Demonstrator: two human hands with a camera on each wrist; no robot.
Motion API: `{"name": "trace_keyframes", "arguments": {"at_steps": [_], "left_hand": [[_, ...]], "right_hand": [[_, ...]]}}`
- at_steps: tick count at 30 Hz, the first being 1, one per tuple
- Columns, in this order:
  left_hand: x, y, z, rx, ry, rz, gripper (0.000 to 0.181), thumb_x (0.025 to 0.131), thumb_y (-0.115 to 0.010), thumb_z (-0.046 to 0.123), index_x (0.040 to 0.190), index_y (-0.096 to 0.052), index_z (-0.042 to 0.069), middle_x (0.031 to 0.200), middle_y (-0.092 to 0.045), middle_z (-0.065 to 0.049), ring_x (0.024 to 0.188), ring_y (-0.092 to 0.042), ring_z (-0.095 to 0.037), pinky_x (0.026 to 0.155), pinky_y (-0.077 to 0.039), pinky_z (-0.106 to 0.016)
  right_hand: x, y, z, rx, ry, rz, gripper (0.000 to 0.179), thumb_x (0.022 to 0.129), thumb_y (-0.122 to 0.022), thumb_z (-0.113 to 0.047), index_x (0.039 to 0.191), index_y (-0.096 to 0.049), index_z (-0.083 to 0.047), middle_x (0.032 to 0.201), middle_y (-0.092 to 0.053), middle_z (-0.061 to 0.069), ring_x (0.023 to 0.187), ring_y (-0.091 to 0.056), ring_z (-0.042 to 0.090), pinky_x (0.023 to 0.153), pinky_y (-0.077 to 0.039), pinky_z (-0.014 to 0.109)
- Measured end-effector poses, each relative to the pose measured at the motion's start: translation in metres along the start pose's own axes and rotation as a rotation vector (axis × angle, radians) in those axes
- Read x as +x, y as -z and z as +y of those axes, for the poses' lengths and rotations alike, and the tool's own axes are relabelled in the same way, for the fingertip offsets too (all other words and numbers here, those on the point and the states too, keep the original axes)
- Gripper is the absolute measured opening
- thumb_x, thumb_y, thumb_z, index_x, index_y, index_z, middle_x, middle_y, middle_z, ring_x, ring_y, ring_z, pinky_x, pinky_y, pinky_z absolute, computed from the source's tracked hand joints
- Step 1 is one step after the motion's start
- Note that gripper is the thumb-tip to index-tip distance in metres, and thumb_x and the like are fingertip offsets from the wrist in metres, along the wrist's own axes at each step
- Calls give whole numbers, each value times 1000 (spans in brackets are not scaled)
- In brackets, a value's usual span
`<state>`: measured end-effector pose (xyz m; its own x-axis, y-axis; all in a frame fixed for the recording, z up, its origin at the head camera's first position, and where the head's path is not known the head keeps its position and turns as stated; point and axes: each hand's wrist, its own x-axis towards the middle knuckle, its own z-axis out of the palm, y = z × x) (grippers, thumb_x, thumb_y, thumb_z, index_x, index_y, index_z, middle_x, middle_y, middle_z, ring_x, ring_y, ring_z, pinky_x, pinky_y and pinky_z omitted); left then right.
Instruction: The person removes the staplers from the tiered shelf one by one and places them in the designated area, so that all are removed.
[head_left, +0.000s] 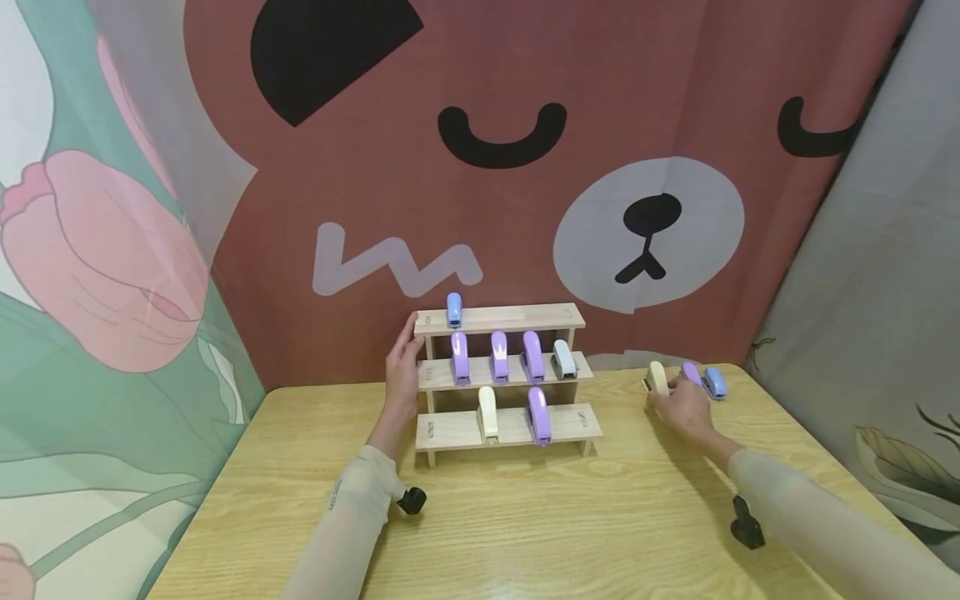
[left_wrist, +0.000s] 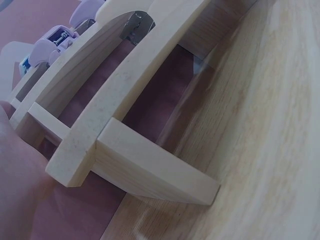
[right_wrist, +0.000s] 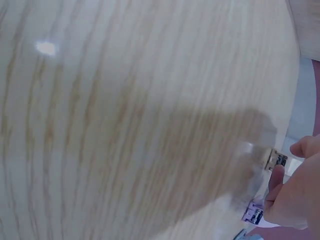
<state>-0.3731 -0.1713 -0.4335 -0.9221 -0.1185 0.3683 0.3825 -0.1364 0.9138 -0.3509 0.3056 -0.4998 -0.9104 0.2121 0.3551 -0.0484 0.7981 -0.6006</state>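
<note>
My left hand (head_left: 402,375) rests against the left end of a three-tier wooden display rack (head_left: 517,318), fingers fairly straight beside the upper planks. At the back right of the table, my right hand (head_left: 684,408) pinches a cream stapler (head_left: 657,378) between thumb and fingers. The right wrist view shows that cream stapler (right_wrist: 277,160) low over the tabletop. Just right of it are a purple stapler (head_left: 691,372) and a blue stapler (head_left: 715,383), the purple one partly hidden by the hand.
A blue stapler (head_left: 453,310) stands on the top tier. Along the middle tier are three purple staplers (head_left: 499,357) and a pale blue-grey one (head_left: 564,359). The bottom tier bears a cream stapler (head_left: 487,413) and a purple one (head_left: 538,415). A printed curtain (head_left: 510,217) hangs behind the table (head_left: 510,533).
</note>
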Motion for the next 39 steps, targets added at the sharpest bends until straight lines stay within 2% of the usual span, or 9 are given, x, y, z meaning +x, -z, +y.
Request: {"name": "trace_keyframes", "arguments": {"at_steps": [2,6,9,11,14,24,29,34,39], "left_hand": [[0,1,0,1,-1,4,50,108,-49,20,157,-42,18,158,-41,6,148,-29,-18,118,-24,-42],[-1,2,0,4,0,7,49,108,-49,20,157,-42,18,157,-42,6,147,-30,-17,118,-24,-40],[-1,3,1,-1,9,6,49,108,-49,20,157,-43,19,158,-41,7,147,-30,-17,118,-25,-39],[-1,4,2,-14,18,7,49,108,-50,20,157,-43,19,157,-41,7,147,-30,-17,118,-26,-39],[-1,6,2,-22,18,7,49,108,-50,20,157,-43,18,158,-41,6,147,-29,-16,118,-25,-37],[0,7,1,-33,2,-1,49,108,-50,18,157,-42,16,158,-41,5,148,-28,-16,119,-23,-38],[0,5,0,-28,23,-6,49,108,-50,19,157,-42,18,159,-40,7,148,-28,-17,118,-24,-38],[9,5,-13,-37,13,-22,49,109,-49,20,158,-41,19,159,-38,7,148,-26,-15,119,-23,-38],[17,5,-28,-60,-10,-4,48,109,-51,26,156,-44,27,158,-39,12,148,-25,-11,119,-20,-36]], "right_hand": [[1,3,-2,-15,-1,20,32,86,-72,-16,95,-65,14,81,-66,24,74,-60,37,62,-49,45],[6,10,-5,-13,-15,34,31,91,-70,-22,79,-58,5,65,-57,13,60,-52,29,51,-42,40],[7,15,-10,24,-23,38,33,93,-66,-23,86,-61,8,73,-62,18,66,-58,31,56,-48,43],[7,19,-14,40,-28,44,37,93,-65,-24,98,-64,13,86,-67,25,77,-64,37,66,-52,48],[7,24,-20,61,-26,50,42,95,-63,-24,112,-66,14,99,-70,28,89,-68,40,76,-53,52],[1,39,-57,79,-14,13,40,99,-61,-35,113,-70,2,103,-70,20,87,-65,34,65,-52,43],[-2,42,-76,98,-16,-1,41,100,-61,-37,114,-70,-1,103,-70,18,84,-64,32,64,-51,40],[1,40,-93,122,-9,15,39,99,-62,-38,111,-71,-2,99,-70,16,82,-64,30,66,-49,40],[5,37,-113,171,-14,12,37,97,-64,-39,109,-71,-4,99,-69,14,85,-62,28,70,-49,39]]}}
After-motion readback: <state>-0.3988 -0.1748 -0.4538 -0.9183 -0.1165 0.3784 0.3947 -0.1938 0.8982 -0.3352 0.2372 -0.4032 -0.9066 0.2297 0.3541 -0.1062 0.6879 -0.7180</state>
